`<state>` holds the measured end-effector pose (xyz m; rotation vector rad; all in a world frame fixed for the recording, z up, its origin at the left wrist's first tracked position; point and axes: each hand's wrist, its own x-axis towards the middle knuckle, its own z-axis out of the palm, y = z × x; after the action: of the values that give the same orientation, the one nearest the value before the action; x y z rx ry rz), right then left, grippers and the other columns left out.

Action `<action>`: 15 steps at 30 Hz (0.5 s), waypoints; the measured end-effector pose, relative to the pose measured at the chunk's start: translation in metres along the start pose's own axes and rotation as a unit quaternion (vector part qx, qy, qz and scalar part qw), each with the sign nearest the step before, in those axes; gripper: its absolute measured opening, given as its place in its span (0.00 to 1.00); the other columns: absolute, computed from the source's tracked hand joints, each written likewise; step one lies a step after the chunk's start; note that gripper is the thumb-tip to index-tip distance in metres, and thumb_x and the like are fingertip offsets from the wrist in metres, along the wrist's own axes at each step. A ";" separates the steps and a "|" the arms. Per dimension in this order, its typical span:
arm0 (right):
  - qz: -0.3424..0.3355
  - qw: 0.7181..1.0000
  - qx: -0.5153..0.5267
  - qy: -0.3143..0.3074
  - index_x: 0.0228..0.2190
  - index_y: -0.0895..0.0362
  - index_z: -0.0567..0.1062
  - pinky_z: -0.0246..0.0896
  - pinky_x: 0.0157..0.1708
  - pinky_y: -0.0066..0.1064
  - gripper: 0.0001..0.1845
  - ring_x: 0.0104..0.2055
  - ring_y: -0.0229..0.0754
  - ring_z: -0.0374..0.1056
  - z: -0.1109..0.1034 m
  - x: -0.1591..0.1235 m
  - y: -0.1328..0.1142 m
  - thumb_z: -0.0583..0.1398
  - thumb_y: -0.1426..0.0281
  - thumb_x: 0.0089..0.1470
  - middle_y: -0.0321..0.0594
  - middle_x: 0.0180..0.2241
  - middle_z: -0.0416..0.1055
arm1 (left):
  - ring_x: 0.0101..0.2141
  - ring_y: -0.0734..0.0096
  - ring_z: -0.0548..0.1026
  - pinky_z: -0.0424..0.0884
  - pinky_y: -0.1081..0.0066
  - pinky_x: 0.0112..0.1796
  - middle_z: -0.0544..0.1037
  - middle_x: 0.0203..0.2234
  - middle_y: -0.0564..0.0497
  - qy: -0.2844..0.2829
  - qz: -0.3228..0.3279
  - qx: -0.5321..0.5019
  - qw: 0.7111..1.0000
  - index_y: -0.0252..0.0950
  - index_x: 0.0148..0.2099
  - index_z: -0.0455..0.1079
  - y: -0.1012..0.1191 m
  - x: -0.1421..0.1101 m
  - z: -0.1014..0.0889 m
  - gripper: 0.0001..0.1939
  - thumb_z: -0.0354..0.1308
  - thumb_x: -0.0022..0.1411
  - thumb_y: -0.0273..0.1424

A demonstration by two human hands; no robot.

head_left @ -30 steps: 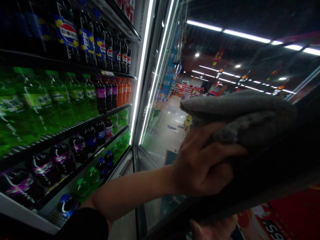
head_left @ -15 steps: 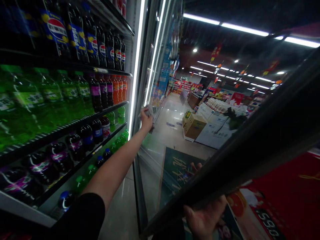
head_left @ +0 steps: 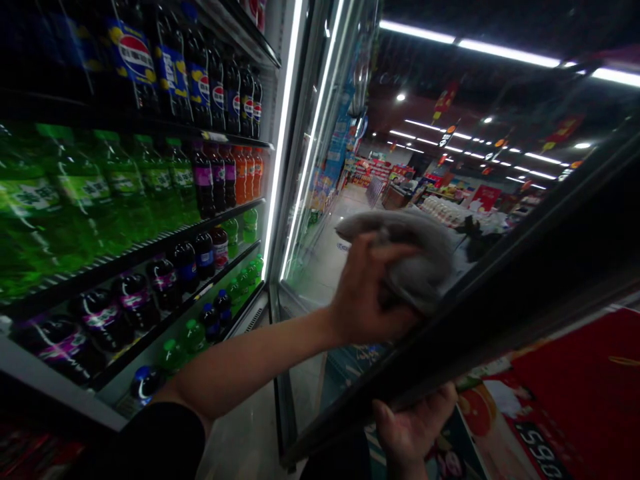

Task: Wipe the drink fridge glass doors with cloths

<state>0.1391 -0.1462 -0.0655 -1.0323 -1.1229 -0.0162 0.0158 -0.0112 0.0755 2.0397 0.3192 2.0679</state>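
Open glass cooler door (head_left: 440, 340), grey cloth (head_left: 415, 260), supermarket aisle (head_left: 355, 200) beyond.

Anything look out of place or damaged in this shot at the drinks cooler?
Nothing stands out as spilled or damaged. The bottles sit in orderly rows on the cooler shelves. The glass door stands open, its frame held by the right hand, while the left hand grips a grey cloth.

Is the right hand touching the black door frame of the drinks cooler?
Touching. The head view shows the right hand pressed against the underside of the black door frame, with no gap between them.
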 end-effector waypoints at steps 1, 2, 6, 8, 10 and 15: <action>-0.006 1.000 -0.011 0.015 0.57 0.36 0.68 0.77 0.38 0.41 0.41 0.42 0.51 0.74 -0.001 -0.002 0.002 0.74 0.50 0.43 0.37 0.46 0.69 | 0.61 0.52 0.72 0.71 0.49 0.62 0.72 0.58 0.43 -0.037 0.068 0.003 0.997 0.47 0.67 0.62 0.011 -0.002 0.001 0.28 0.57 0.67 0.41; -0.012 0.999 -0.018 0.026 0.57 0.36 0.69 0.77 0.38 0.41 0.41 0.42 0.51 0.73 -0.002 -0.004 0.003 0.74 0.50 0.43 0.37 0.46 0.69 | 0.59 0.52 0.72 0.73 0.51 0.60 0.71 0.57 0.43 -0.060 0.106 0.002 0.993 0.48 0.69 0.60 0.016 -0.005 0.000 0.28 0.56 0.69 0.41; -0.031 0.999 0.038 -0.012 0.62 0.35 0.67 0.77 0.40 0.44 0.45 0.39 0.51 0.74 0.001 -0.005 0.005 0.75 0.55 0.45 0.37 0.45 0.69 | 0.59 0.53 0.72 0.71 0.52 0.62 0.69 0.58 0.43 -0.025 0.133 0.031 0.990 0.50 0.73 0.57 -0.023 0.003 -0.005 0.30 0.54 0.72 0.44; -0.041 0.996 0.074 -0.031 0.64 0.36 0.65 0.77 0.41 0.43 0.46 0.38 0.49 0.73 0.004 -0.001 0.000 0.75 0.57 0.47 0.37 0.45 0.69 | 0.62 0.52 0.69 0.65 0.50 0.67 0.68 0.61 0.43 0.018 0.054 0.058 0.997 0.49 0.73 0.58 -0.066 0.023 -0.010 0.29 0.54 0.73 0.38; -0.053 0.994 0.087 -0.036 0.65 0.36 0.65 0.76 0.46 0.44 0.44 0.40 0.49 0.74 0.008 0.004 -0.006 0.74 0.57 0.50 0.39 0.49 0.71 | 0.67 0.54 0.66 0.59 0.51 0.72 0.68 0.63 0.43 0.065 -0.098 0.064 0.991 0.47 0.71 0.63 -0.110 0.043 -0.017 0.28 0.55 0.70 0.29; -0.054 0.994 0.082 -0.056 0.64 0.35 0.63 0.74 0.55 0.52 0.43 0.42 0.51 0.76 0.007 0.008 -0.006 0.73 0.53 0.52 0.38 0.49 0.71 | 0.64 0.56 0.71 0.63 0.54 0.70 0.74 0.57 0.40 0.152 -0.379 0.056 0.911 0.38 0.59 0.70 -0.179 0.029 -0.034 0.21 0.52 0.66 0.23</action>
<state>0.1347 -0.1412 -0.0556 -0.8330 -1.2597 0.0472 -0.0179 0.1679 0.0482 1.2935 1.1029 1.8441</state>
